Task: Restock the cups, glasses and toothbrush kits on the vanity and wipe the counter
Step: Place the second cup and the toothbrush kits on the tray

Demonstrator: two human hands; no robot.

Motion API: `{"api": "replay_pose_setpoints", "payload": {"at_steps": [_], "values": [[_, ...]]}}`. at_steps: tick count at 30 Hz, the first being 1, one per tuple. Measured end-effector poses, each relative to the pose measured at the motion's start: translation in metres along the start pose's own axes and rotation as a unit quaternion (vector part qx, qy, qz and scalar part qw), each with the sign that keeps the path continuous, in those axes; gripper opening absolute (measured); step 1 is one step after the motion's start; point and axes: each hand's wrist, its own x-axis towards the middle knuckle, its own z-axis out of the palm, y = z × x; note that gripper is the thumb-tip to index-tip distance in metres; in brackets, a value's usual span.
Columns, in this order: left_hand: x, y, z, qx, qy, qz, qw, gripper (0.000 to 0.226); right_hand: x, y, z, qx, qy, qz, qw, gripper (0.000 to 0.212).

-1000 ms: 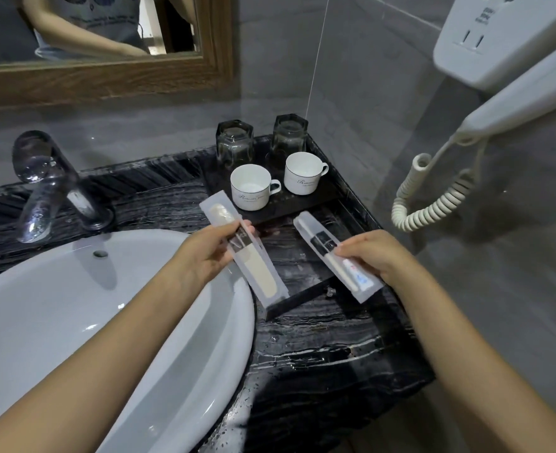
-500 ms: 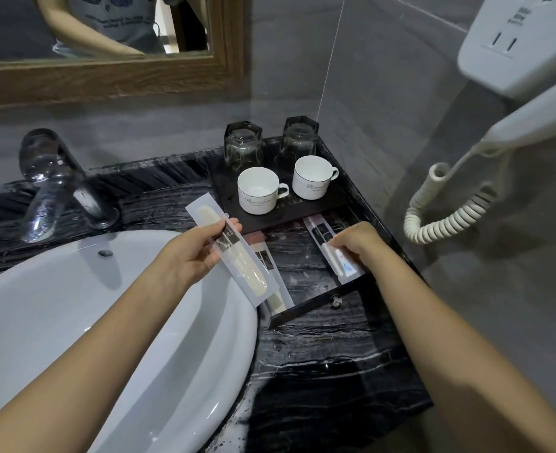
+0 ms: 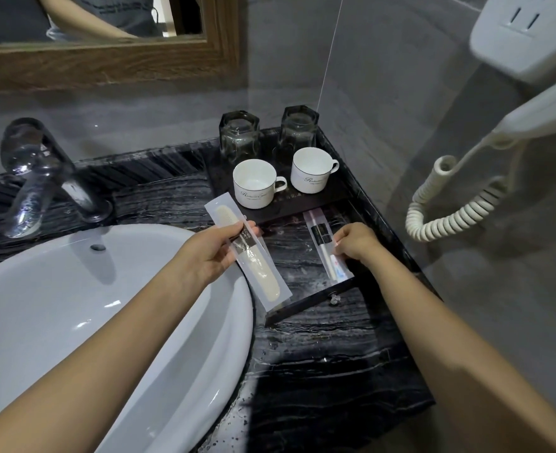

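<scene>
My left hand point(image 3: 209, 255) grips a clear packet with a cream comb point(image 3: 258, 268), held tilted over the left front of the black tray point(image 3: 302, 305). My right hand point(image 3: 356, 243) pinches the edge of a toothbrush kit point(image 3: 324, 243) that lies flat in the tray's lower right part. On the tray's raised back shelf stand two white cups point(image 3: 253, 186) point(image 3: 312, 171). Behind them are two upside-down glasses point(image 3: 239, 137) point(image 3: 299, 129). The comb packet hides the tray floor beneath it.
A white sink basin point(image 3: 106, 305) fills the left, with a chrome faucet point(image 3: 41, 178) behind it. The black marble counter point(image 3: 319, 371) looks wet. A wall hair dryer with a coiled cord point(image 3: 449, 207) hangs at the right. A wood-framed mirror point(image 3: 106, 65) is above.
My right hand has carried the toothbrush kit from above the tray's front edge down into its right side. My left hand has kept the comb packet and shifted only a little.
</scene>
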Motion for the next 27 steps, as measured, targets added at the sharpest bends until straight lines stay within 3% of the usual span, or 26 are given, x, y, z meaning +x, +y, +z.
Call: {"api": "replay_pose_setpoints", "payload": {"at_steps": [4, 8, 9, 11, 13, 18, 23, 25, 27], "values": [[0.007, -0.005, 0.005, 0.035, -0.015, -0.004, 0.999, 0.027, -0.003, 0.004, 0.000, -0.029, -0.022, -0.011, 0.999, 0.017], [0.008, -0.006, 0.015, 0.057, -0.027, -0.003, 0.998, 0.028, -0.030, -0.012, 0.003, -0.121, 0.094, -0.124, 0.980, 0.025], [0.008, -0.005, 0.019, 0.057, -0.031, -0.001, 0.998, 0.027, -0.040, -0.016, 0.006, -0.077, 0.083, -0.155, 0.981, 0.024], [0.009, -0.005, 0.027, 0.057, -0.041, 0.010, 0.998, 0.024, -0.063, -0.027, 0.011, 0.078, -0.053, -0.156, 0.983, 0.023], [0.010, -0.005, 0.034, 0.060, -0.057, 0.022, 0.996, 0.019, -0.079, -0.031, 0.015, 0.131, -0.160, -0.143, 0.968, 0.027], [0.010, -0.003, 0.041, 0.062, -0.085, 0.053, 0.993, 0.012, -0.087, -0.034, 0.010, 0.193, -0.135, -0.145, 0.961, 0.004], [0.007, 0.001, 0.041, 0.051, -0.068, 0.076, 0.994, 0.007, -0.086, -0.030, -0.003, 0.207, -0.111, -0.140, 0.962, 0.003], [0.009, 0.005, 0.033, 0.109, -0.042, 0.130, 0.985, 0.011, -0.084, -0.024, -0.015, 0.207, -0.111, -0.121, 0.964, 0.001], [0.014, 0.006, 0.020, 0.258, 0.037, 0.223, 0.940, 0.026, -0.082, -0.017, -0.027, 0.183, -0.123, -0.093, 0.971, 0.002]]}}
